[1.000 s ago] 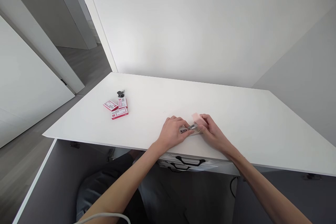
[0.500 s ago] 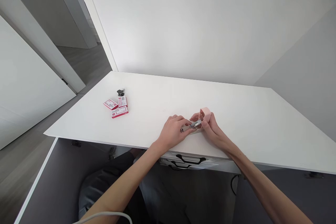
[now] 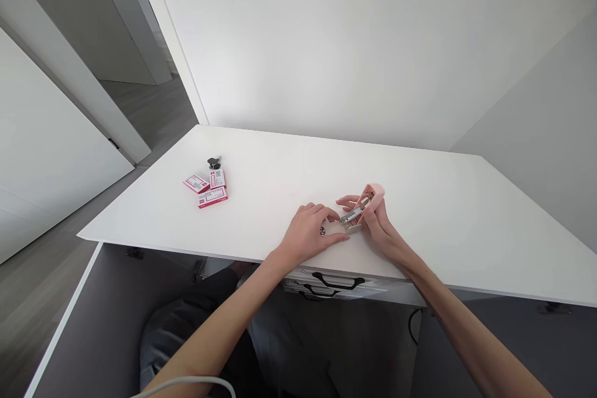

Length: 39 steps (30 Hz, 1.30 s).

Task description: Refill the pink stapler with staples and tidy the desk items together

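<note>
The stapler (image 3: 359, 210) lay at the lower centre of the frame, near the front edge of the tabletop (image 3: 443, 217), hinged open between both hands. The left hand (image 3: 308, 231) lay low over its front end, fingers curled narrow and pressing the pale base against the tabletop, with the thumb along the side. The right hand (image 3: 381, 225) held the rear end, its fingers closed on the pink cover (image 3: 375, 189), which stood tilted up and back, away from the metal magazine (image 3: 349, 218). Whether any staples sat in the magazine was too small to tell. Judging by this, the step in hand was opening the stapler so that the magazine was exposed. Any further move would call for the base to be pinned by the left hand while the right held the cover clear, since the hinge looked likely to spring shut. It would also call for a fine pinch, as the parts were small and partly hidden by the fingers. Well apart, at the left centre of the frame, three red and white boxes (image 3: 208, 189) lay close together on the tabletop, with a small black clip (image 3: 214, 161) just behind them. Under the tabletop edge, below the hands, a drawer handle (image 3: 333, 280) showed.
</note>
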Available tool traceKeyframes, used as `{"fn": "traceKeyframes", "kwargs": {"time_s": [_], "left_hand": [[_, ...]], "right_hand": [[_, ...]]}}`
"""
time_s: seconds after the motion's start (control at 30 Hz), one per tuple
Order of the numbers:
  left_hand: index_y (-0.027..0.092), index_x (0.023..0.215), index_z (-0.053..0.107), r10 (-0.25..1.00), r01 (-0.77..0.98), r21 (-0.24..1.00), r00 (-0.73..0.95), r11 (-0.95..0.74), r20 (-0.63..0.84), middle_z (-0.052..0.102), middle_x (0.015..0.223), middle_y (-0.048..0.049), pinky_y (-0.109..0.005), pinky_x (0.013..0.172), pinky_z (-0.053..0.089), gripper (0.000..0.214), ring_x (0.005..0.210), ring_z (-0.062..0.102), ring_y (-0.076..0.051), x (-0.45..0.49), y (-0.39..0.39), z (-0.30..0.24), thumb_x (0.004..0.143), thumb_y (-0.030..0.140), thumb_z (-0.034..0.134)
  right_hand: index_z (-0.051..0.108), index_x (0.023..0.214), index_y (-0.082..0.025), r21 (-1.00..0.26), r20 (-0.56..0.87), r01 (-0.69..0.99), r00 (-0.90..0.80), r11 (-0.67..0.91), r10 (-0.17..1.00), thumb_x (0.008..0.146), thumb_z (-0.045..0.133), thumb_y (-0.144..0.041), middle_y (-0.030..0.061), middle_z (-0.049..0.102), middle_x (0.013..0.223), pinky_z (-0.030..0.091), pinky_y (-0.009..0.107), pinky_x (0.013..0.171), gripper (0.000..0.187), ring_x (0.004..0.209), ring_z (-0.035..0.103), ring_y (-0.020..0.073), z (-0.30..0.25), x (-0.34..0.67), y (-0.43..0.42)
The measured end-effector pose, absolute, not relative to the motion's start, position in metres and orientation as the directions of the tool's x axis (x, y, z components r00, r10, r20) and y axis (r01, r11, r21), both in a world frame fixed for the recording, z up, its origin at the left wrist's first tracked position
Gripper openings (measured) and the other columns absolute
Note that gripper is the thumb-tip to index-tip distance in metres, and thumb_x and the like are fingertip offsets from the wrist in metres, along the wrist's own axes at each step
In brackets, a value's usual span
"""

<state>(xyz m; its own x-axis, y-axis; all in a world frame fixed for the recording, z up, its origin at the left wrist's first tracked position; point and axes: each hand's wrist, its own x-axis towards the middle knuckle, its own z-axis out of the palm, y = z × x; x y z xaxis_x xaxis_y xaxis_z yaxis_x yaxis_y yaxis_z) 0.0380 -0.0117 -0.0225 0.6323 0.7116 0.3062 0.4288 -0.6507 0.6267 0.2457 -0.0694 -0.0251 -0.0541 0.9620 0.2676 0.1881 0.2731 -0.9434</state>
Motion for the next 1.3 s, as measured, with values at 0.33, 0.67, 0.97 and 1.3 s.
{"fn": "traceKeyframes", "kwargs": {"time_s": [0.33, 0.67, 0.97, 1.3], "left_hand": [[0.025, 0.110, 0.068, 0.814, 0.585, 0.577, 0.495, -0.570, 0.303, 0.076, 0.115, -0.0007, -0.043, 0.100, 0.043, 0.022, 0.111, 0.062, -0.026, 0.035, -0.010, -0.025, 0.092, 0.030, 0.079], [0.026, 0.118, 0.066, 0.870, 0.694, 0.528, 0.343, -0.489, 0.355, 0.075, 0.122, -0.0040, -0.052, 0.116, 0.028, 0.023, 0.129, 0.055, -0.029, 0.033, -0.012, -0.026, 0.096, 0.022, 0.070], [0.026, 0.123, 0.063, 0.842, 0.701, 0.477, 0.367, -0.529, 0.395, 0.072, 0.129, -0.0055, -0.054, 0.119, 0.028, 0.025, 0.139, 0.047, -0.032, 0.032, -0.015, -0.027, 0.099, 0.020, 0.063], [0.024, 0.131, 0.061, 0.793, 0.728, 0.371, 0.392, -0.577, 0.466, 0.061, 0.147, -0.0110, -0.058, 0.122, 0.028, 0.031, 0.148, 0.040, -0.036, 0.030, -0.018, -0.028, 0.100, 0.023, 0.060]], "right_hand": [[0.047, 0.108, -0.029, -0.908, 0.363, 0.311, 0.246, 0.282, 0.899, 0.104, 0.053, -0.060, 0.0083, 0.059, 0.122, 0.054, 0.052, 0.104, 0.032, 0.116, 0.064, 0.0245, -0.028, 0.245, -0.064], [0.039, 0.138, -0.033, -0.980, 0.189, 0.134, 0.351, 0.150, 0.917, 0.092, 0.074, -0.054, 0.0075, 0.071, 0.126, 0.052, 0.050, 0.110, 0.061, 0.123, 0.068, 0.0259, -0.030, 0.247, -0.065], [0.053, 0.133, -0.027, -0.982, 0.115, 0.182, 0.412, 0.042, 0.904, 0.090, 0.075, -0.056, 0.0103, 0.073, 0.130, 0.053, 0.047, 0.105, 0.056, 0.128, 0.065, 0.0284, -0.027, 0.251, -0.066], [0.063, 0.124, -0.023, -0.954, 0.152, 0.299, 0.491, -0.002, 0.858, 0.093, 0.067, -0.056, 0.0121, 0.074, 0.124, 0.053, 0.046, 0.095, 0.045, 0.115, 0.069, 0.0303, -0.033, 0.253, -0.065]]}}
